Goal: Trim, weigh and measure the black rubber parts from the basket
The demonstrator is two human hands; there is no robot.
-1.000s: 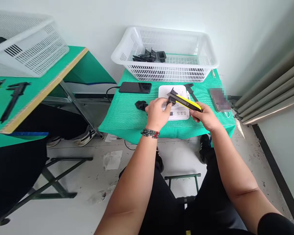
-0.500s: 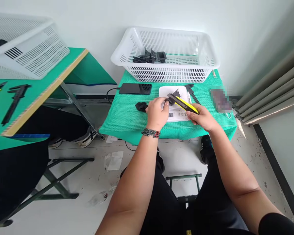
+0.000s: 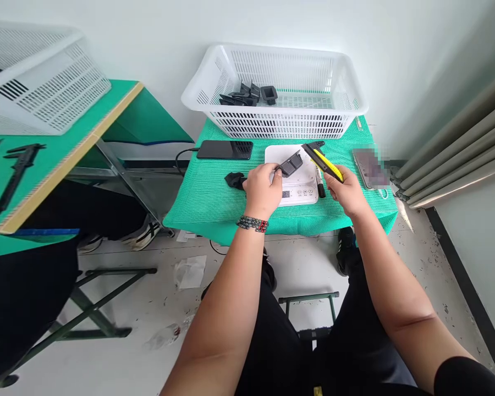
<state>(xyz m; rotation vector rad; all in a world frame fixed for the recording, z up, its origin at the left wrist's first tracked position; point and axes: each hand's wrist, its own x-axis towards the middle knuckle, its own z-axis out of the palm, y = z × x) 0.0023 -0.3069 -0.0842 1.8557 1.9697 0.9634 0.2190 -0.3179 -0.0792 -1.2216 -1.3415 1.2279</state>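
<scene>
My left hand [image 3: 263,190] pinches a black plastic part [image 3: 291,164] by its left end, over the white digital scale [image 3: 299,192]. My right hand [image 3: 346,191] is wrapped round a yellow and black utility knife [image 3: 328,165], its tip pointing up and left, to the right of the part and apart from it. Another black piece [image 3: 234,180] lies on the green cloth beside my left hand. A black-capped marker [image 3: 320,184] rests at the scale's right edge. Behind the knife tip, black calipers [image 3: 318,144] are partly hidden.
A white basket [image 3: 284,118] with several black parts stands at the back of the green table [image 3: 214,209]. A black phone [image 3: 225,149] lies left, another phone [image 3: 369,166] right. A neighbouring table [image 3: 78,140] holds calipers [image 3: 18,173] and a basket [image 3: 53,99].
My right hand has drawn the knife right and away from the black part. The part, still in my left hand, now shows more of its ribbed side. The view has shifted slightly.
</scene>
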